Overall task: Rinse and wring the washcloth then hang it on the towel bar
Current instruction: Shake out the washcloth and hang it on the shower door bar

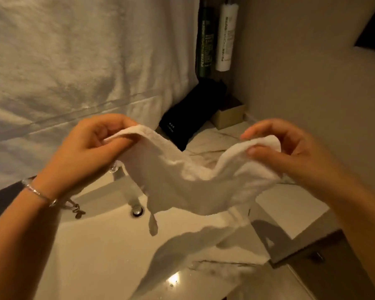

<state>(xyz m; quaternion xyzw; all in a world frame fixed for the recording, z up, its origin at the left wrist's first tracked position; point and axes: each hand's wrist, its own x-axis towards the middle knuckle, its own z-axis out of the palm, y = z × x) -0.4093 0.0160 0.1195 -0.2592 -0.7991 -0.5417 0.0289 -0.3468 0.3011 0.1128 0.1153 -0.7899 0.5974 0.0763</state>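
hands: left hand (pixel 89 148), right hand (pixel 290 152) each pinching washcloth (pixel 195 182) | long axis left-right, middle sagging

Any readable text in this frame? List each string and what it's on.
"PETER THOMAS ROTH", running lengthwise on the white tube; the smaller print is blurred.
Dark green bottle: lengthwise lettering, too blurred to read.
Black pouch: small white mark, too small to read.
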